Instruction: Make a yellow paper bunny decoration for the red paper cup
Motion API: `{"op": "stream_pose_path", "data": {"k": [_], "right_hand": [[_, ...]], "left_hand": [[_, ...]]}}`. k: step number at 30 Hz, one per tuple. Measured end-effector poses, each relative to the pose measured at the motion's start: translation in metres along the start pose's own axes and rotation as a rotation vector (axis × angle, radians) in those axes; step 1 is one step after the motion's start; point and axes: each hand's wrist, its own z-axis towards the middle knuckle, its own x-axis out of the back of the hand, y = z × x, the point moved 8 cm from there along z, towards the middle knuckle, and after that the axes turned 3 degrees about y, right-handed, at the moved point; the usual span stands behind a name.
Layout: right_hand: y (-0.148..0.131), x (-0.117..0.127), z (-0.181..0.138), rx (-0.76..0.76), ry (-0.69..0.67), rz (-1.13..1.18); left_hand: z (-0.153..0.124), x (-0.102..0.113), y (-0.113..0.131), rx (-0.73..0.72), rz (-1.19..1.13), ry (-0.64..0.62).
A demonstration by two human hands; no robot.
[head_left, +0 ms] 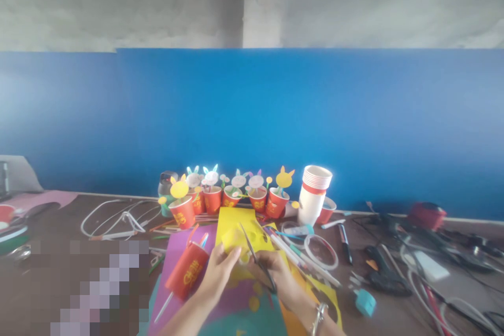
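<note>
My left hand pinches a piece of yellow paper between thumb and fingers. In my right hand is a pair of scissors, its blades pointing up and left beside the paper. The blades look parted, but blur hides whether they touch the sheet. Under both hands lie coloured sheets, among them a purple sheet and a yellow sheet. A red paper cup with a straw through it lies tilted on the purple sheet, left of my left hand. Small yellow cut-outs lie below the hands.
Several red cups with paper animal heads, one a yellow head, line the back. Right of them stand stacked white cups. A tape roll, a marker, a glue gun and tangled cables lie right; a white cable lies left.
</note>
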Motion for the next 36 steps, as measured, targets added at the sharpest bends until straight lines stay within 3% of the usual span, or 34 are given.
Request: {"op": "stream_pose_path", "data": {"k": [9,16,20,24,28,36], "right_hand": [[-0.001,0.001,0.000,-0.012,-0.026,-0.029],[0.000,-0.003,0.000,-0.024,0.042,0.045],[0.008,-0.009,0.001,-0.037,0.029,0.082],[0.009,-0.010,0.004,-0.001,0.013,0.066],[0.005,-0.010,0.005,0.049,0.014,0.071],[0.008,-0.009,0.005,0.074,0.031,0.052]], "left_hand": [[0.000,-0.003,0.003,-0.019,-0.026,-0.055],[-0.004,0.001,0.010,-0.037,-0.101,0.108],[-0.005,-0.010,0.004,-0.008,-0.121,0.010],[-0.007,-0.015,0.005,-0.013,-0.144,-0.013],[-0.012,-0.028,0.006,0.034,-0.156,-0.130],[-0.011,-0.031,0.004,0.052,-0.150,-0.181]]}}
